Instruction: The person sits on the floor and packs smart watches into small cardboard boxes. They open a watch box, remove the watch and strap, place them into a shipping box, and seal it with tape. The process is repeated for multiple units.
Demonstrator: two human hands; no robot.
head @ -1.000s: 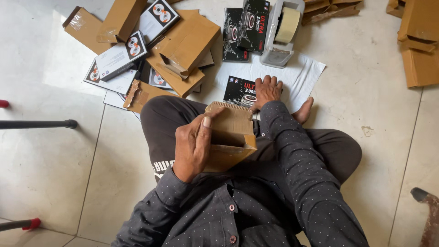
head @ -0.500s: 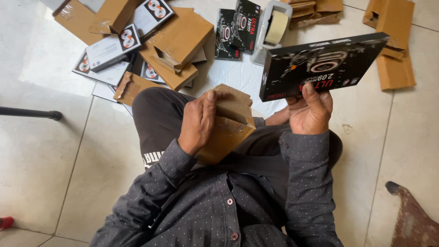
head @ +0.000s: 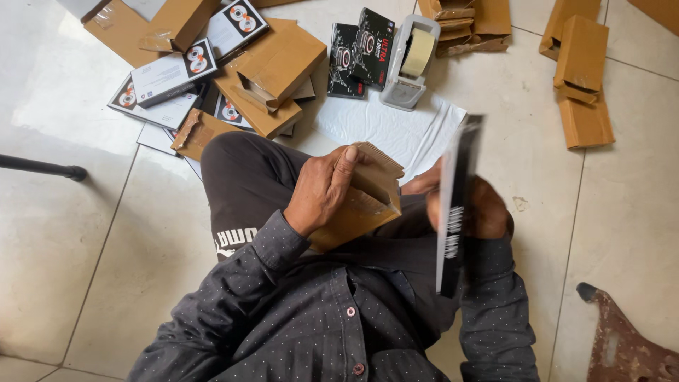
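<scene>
Pale floor tiles (head: 85,233) with dark grout lines formed the working surface, seen from above over the seated person's lap. The left hand (head: 322,192) was closed around an open brown cardboard box (head: 361,201), fingers over its upper flap, holding it tilted above the lap against the dark trousers. The right hand (head: 481,209) gripped a flat black product box (head: 456,212) held edge-on to the camera, so that only its narrow side and a strip of its face showed; it stood just beside the cardboard box, to that box's right, and whether the two touched could not be told. The black box was motion-blurred.

On the floor ahead of the knees lay a white sheet (head: 385,124). At its far edge stood a grey tape dispenser (head: 410,64) with a roll of tan tape, and just left of it two more black boxes (head: 361,53) leaned together. Farther left was a heap of folded brown cartons (head: 272,67) mixed with white and grey printed packets (head: 170,74). Several more flat brown cartons (head: 581,78) lay well apart at the upper right. A thin dark bar (head: 42,168) crossed the left edge of the view, and a rusty, irregular metal piece (head: 626,343) lay at the lower right corner.
</scene>
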